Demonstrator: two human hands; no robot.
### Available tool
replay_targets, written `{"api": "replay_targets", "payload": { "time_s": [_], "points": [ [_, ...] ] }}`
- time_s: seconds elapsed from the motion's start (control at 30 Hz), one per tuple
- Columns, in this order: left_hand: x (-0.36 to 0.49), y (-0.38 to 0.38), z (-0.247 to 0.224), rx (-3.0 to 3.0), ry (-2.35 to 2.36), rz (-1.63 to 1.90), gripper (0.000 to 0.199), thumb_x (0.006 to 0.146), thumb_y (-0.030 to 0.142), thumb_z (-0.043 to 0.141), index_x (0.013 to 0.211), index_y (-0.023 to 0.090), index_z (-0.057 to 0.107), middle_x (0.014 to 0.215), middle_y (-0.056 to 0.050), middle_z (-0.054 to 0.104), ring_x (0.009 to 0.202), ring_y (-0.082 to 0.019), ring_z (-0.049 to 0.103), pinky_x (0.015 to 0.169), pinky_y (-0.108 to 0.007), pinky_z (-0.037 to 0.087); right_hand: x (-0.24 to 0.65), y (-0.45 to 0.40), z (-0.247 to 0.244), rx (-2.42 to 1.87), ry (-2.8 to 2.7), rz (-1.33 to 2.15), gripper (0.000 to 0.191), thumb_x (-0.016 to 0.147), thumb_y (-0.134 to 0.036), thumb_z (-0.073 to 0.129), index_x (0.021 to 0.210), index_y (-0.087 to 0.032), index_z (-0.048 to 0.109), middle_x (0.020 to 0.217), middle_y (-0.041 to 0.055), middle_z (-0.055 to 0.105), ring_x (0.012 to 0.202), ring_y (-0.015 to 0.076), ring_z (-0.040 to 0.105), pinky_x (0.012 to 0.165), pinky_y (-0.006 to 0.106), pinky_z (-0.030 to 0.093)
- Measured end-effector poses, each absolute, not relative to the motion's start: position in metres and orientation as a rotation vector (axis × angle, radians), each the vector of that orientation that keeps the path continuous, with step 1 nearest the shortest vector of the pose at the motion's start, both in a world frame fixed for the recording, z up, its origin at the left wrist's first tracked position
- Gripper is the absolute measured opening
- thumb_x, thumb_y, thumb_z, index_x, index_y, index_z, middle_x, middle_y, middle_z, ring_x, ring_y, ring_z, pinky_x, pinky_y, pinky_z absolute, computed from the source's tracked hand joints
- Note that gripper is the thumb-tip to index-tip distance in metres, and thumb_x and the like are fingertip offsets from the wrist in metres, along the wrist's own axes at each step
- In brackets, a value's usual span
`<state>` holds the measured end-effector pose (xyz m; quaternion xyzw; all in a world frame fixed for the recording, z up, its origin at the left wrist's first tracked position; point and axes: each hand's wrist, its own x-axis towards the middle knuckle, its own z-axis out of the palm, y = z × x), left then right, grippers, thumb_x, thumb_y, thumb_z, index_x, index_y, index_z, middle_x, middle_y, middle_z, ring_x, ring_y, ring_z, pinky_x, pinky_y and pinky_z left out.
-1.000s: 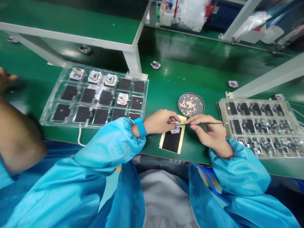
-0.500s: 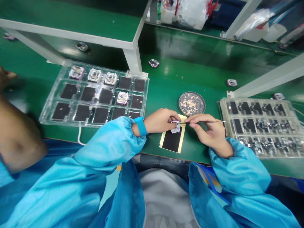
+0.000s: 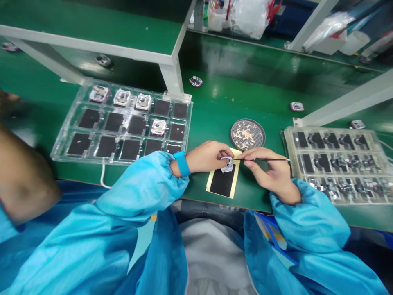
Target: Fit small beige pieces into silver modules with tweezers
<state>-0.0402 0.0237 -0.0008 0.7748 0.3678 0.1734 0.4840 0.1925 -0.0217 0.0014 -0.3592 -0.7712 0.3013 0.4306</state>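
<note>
My left hand (image 3: 209,156), a blue band at its wrist, pinches a small silvery watch case (image 3: 226,164) between thumb and fingertips. The case is over the top of a black pad (image 3: 221,182) edged with yellow paper. From the right, my right hand (image 3: 267,167) is closed on thin dark tweezers (image 3: 258,159), held nearly level. Their tips reach the right side of the case; what they grip, if anything, is too small to see. Just beyond my hands lies a round grey dish (image 3: 247,134) with many small tan pieces.
On the left, a clear tray (image 3: 123,123) holds several watch cases in black-lined pockets. Stacked trays (image 3: 337,164) with small metallic parts stand at the right. White frame legs (image 3: 172,76) rise behind. Several cases (image 3: 195,81) lie on the green belt. A co-worker's arm (image 3: 24,172) is at far left.
The cases on the green belt at the back have shifted slightly left. The tweezers have tilted and moved a little; my left hand and the watch case have stayed in place.
</note>
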Motion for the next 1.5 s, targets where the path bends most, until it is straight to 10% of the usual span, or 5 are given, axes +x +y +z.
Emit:
{"api": "replay_targets", "payload": {
  "time_s": [1.5],
  "points": [
    [-0.041, 0.021, 0.0, 1.965, 0.905, 0.42, 0.035, 0.078, 0.009, 0.062, 0.107, 0.019, 0.077, 0.09, 0.0, 0.076, 0.074, -0.014, 0.064, 0.065, -0.026, 0.043, 0.201, -0.023, -0.007, -0.961, -1.876, 1.008, 0.014, 0.093, -0.024, 0.071, 0.106, -0.026, 0.069, 0.102, 0.0069, 0.077, 0.099, 0.0245, 0.074, 0.089, 0.043, 0.063]
  ]
}}
